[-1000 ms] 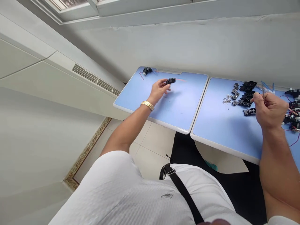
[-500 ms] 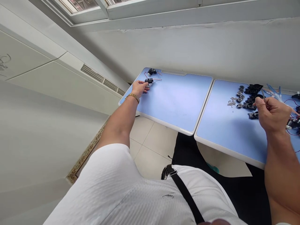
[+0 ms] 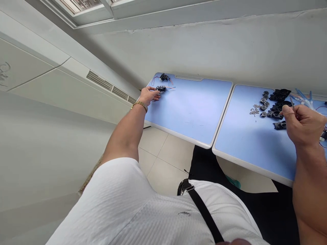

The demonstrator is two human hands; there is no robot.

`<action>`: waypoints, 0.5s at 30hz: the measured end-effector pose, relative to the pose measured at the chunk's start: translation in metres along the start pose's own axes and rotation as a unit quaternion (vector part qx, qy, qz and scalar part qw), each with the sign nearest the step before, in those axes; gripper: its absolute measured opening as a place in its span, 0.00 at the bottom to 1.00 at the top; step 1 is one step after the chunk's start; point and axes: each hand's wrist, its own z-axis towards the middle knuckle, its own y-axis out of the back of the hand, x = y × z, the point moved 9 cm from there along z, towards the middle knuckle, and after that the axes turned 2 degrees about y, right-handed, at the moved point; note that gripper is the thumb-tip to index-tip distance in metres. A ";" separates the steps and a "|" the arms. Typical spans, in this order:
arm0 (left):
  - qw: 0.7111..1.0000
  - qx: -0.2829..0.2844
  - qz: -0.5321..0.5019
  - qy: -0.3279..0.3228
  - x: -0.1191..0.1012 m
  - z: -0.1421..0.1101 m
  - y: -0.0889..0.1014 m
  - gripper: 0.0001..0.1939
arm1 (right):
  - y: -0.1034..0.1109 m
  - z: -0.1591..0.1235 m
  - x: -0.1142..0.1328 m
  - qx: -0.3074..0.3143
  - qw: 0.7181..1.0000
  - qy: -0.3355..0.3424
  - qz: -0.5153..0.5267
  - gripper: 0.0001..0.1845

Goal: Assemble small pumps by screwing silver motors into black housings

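Observation:
At the far left of the blue table, my left hand pinches a small black motor assembly with thin pink and blue tubes on its right side. The assembly is low over the tabletop; whether it touches the surface I cannot tell. Just behind it lies a similar black motor assembly with a white end and loose wires. Over on the right, my right hand is closed in a fist around a thin grey metal tool, whose tip points up; the rest is hidden by the fingers. Black plastic housings lie beside that hand.
Several round metal parts and a pile of small screws lie left of the housings. Blue and clear tubes are behind my right hand. A narrow gap splits the two tabletops; a wall stands behind.
My left hand has shifted slightly left with the black motor assembly. My right hand sits a little further right in view, still gripping the thin tool; the view has turned slightly.

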 end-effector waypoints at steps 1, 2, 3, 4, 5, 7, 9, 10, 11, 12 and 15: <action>1.000 0.008 -0.002 -0.003 0.001 -0.004 0.000 0.23 | 0.000 0.000 0.001 -0.001 1.000 0.004 0.005 0.28; 1.000 0.016 -0.005 -0.007 0.002 -0.008 0.000 0.22 | -0.001 -0.001 0.001 0.000 1.000 0.006 0.010 0.28; 1.000 0.024 -0.006 -0.011 0.003 -0.012 0.000 0.20 | -0.001 -0.002 0.001 0.001 1.000 0.006 0.016 0.28; 0.999 0.033 -0.007 -0.016 0.003 -0.016 -0.002 0.20 | -0.002 -0.002 0.001 0.002 1.000 0.005 0.020 0.27; 0.999 0.042 -0.006 -0.020 0.002 -0.019 -0.005 0.20 | -0.003 -0.003 0.001 0.004 1.000 0.004 0.023 0.26; 0.998 0.058 -0.004 -0.033 -0.003 -0.024 -0.015 0.22 | -0.003 -0.004 0.000 0.006 1.000 0.001 0.025 0.25; 0.996 0.068 -0.004 -0.051 -0.010 -0.025 -0.029 0.23 | -0.003 -0.004 -0.001 0.008 1.000 -0.003 0.023 0.26; 0.995 0.073 -0.006 -0.062 -0.015 -0.025 -0.036 0.22 | -0.004 -0.003 -0.001 0.010 1.000 -0.006 0.021 0.27; 0.994 0.074 -0.009 -0.074 -0.021 -0.024 -0.043 0.22 | -0.005 -0.003 -0.002 0.013 1.000 -0.012 0.019 0.27; 0.993 0.074 -0.009 -0.090 -0.026 -0.021 -0.050 0.21 | -0.005 -0.003 -0.004 0.018 1.000 -0.018 0.016 0.28; 0.983 0.025 0.042 -0.175 -0.049 -0.010 -0.060 0.14 | -0.008 -0.003 -0.008 0.032 0.999 -0.034 0.002 0.30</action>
